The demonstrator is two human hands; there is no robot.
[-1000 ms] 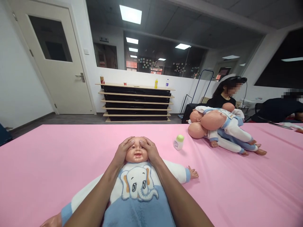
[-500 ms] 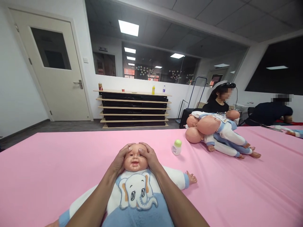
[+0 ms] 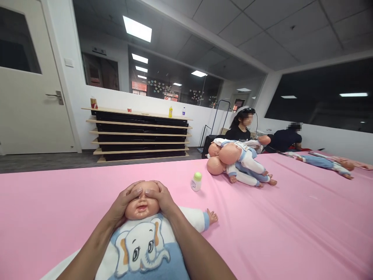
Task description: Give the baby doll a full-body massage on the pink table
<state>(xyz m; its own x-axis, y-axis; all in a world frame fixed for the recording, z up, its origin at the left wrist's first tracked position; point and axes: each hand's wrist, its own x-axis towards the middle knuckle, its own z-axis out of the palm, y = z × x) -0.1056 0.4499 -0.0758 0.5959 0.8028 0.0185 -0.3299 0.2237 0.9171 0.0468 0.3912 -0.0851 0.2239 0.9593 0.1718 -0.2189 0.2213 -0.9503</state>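
Note:
A baby doll [image 3: 142,212] lies on its back, dressed in a white and blue outfit with an elephant on the chest. My left hand [image 3: 126,200] cups one side of its head, the fingers curved round the crown. On the other side my right hand [image 3: 163,197] wraps the head in the same way. Both thumbs rest on the doll's face and cover much of its eyes; nose and mouth show between my palms. Just beyond the doll's outstretched arm stands a small white bottle [image 3: 196,183] with a green cap.
Pink cloth [image 3: 262,225] covers the table. Several dolls [image 3: 230,153] are piled at the back right, with another doll [image 3: 323,162] farther right. A person [image 3: 240,126] sits behind the pile, and a second person [image 3: 284,139] leans over farther off. Stacked boards [image 3: 140,132] stand by the wall.
My view has swung to the right, so the scene sits farther left. Both thumbs have slid inward and down from the doll's forehead over its eyes. My hands remain round its head.

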